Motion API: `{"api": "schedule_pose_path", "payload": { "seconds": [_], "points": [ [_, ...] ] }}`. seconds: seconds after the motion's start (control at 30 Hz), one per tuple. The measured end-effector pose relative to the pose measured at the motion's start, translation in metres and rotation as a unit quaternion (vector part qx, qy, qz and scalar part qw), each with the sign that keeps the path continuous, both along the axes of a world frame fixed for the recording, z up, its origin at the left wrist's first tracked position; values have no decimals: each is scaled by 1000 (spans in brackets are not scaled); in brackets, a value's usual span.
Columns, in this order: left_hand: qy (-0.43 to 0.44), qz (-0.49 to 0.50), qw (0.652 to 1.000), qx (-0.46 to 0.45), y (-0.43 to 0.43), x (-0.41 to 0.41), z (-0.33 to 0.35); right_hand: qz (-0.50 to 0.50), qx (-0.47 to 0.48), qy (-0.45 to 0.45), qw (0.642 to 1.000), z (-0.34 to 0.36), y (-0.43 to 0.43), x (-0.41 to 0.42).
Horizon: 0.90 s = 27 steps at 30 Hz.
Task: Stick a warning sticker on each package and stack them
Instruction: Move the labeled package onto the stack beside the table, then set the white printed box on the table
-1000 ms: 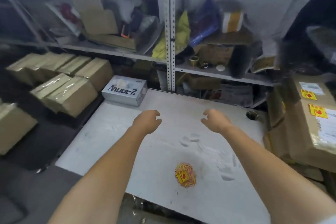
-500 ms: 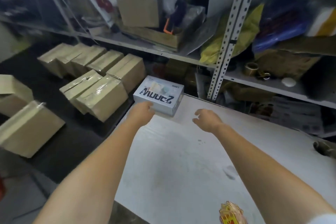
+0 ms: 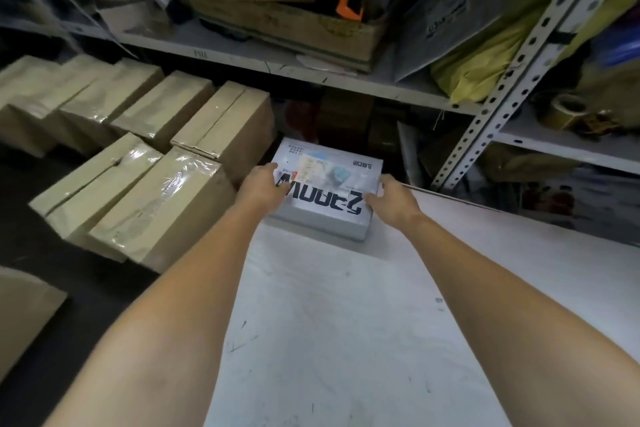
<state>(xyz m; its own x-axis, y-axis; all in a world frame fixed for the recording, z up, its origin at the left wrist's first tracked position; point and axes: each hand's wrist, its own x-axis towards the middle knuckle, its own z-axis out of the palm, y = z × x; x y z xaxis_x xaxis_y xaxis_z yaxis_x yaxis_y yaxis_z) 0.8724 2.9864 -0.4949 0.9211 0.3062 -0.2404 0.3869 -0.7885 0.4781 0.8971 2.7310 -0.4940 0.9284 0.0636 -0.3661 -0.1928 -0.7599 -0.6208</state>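
Observation:
A white package with large dark lettering lies flat at the far left corner of the white table. My left hand grips its left side, fingers curled over the top edge. My right hand grips its right side, thumb on the top face. The package rests on the table between both hands. No stickers are in view.
Several brown taped cardboard boxes sit on a dark surface left of the table, close to the package. A metal shelf unit with cluttered bags, boxes and tape rolls stands behind. Another brown box shows at the left edge.
Both hands reached forward and left from mid-table and took hold of the white package. The view swung left, so the sticker pile and the stack on the right left the frame.

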Motion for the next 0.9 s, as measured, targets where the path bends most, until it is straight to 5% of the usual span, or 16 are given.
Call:
{"api": "schedule_pose_path", "payload": {
  "seconds": [0.5, 0.9],
  "points": [
    [-10, 42, 995, -92, 0, -6, -11, -163, 204, 16, 965, -34, 13, -9],
    [1, 39, 966, -256, -83, -75, 36, -177, 222, -18, 959, 33, -101, -80]
  ]
}}
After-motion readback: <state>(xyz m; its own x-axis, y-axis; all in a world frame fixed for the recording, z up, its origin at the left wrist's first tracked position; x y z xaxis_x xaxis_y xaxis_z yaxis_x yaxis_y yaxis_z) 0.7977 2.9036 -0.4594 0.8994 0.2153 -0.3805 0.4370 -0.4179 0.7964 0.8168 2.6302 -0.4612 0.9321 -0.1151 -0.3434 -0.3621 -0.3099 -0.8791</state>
